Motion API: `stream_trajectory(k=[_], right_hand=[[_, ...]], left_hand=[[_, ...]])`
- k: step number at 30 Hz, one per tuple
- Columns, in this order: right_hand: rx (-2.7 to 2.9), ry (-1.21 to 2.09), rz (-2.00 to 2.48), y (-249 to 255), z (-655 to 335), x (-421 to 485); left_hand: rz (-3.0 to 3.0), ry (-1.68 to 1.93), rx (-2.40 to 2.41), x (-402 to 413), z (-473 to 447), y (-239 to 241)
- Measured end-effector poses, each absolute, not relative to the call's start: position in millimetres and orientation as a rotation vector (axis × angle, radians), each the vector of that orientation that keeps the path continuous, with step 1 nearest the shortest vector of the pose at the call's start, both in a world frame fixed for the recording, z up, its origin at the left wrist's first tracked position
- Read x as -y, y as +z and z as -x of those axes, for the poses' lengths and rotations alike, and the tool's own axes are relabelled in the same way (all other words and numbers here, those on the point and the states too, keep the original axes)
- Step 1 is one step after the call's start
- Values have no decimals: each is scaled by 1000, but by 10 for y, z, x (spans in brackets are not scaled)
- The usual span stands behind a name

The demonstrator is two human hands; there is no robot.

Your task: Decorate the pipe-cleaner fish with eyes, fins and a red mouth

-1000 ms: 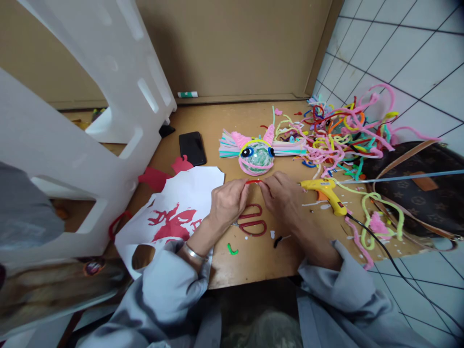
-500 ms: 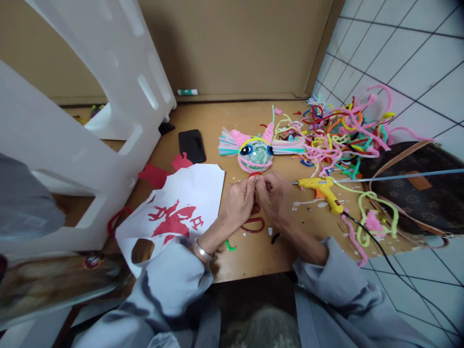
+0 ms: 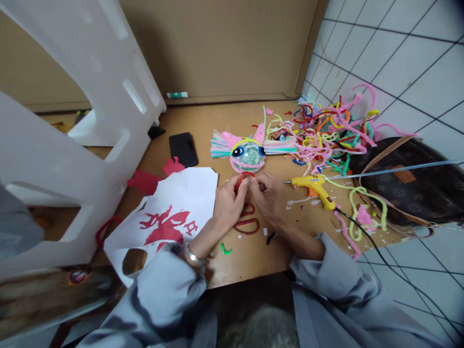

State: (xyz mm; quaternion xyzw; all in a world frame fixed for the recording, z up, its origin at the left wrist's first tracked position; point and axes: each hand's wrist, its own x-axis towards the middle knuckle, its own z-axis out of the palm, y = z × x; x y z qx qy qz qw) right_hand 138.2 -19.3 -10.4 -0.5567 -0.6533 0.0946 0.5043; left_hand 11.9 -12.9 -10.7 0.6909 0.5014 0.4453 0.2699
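My left hand (image 3: 228, 200) and my right hand (image 3: 266, 195) meet over the wooden table (image 3: 224, 116), fingertips pinched together on a short red pipe cleaner (image 3: 242, 178) bent into a small arch. Just beyond them lies a round craft face (image 3: 247, 153) wrapped in pink and green, with blue eyes and striped tassels on both sides. Red-handled scissors (image 3: 247, 222) lie under my wrists. A silver bracelet sits on my left wrist.
A yellow glue gun (image 3: 314, 186) with a black cord lies right of my hands. A tangle of coloured pipe cleaners (image 3: 326, 130) and a brown bag (image 3: 402, 188) fill the right. A black phone (image 3: 183, 149), white paper with red cut-outs (image 3: 170, 212) and a white plastic frame (image 3: 72, 125) are left.
My hands have come together, bending the red pipe cleaner from a straight span into a tight arch, and moved closer to the craft face. The view shifted slightly.
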Motion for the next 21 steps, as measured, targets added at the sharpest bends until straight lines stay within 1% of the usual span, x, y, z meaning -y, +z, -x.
stream_trajectory(k=[3,6,11,17,21], right_hand=[[1649,177,1386,-117,-1420,188],[1773,143,1417,-116,-1438,197],[1844,86,1486,-114,-1446,204],[1937,83,1305,-138,-1469,193],[1824,160,1266,-132,-1446,196]], left_hand=[[-1995,1358,-1326,138,-57,-142],[-2112,1409,-1302,150,-31,-137],[-2199,1373,-1330,166,-17,-86],[-2102,1347,-1332,166,6,-78],[-2049,1309,-1335,171,-8,-89]])
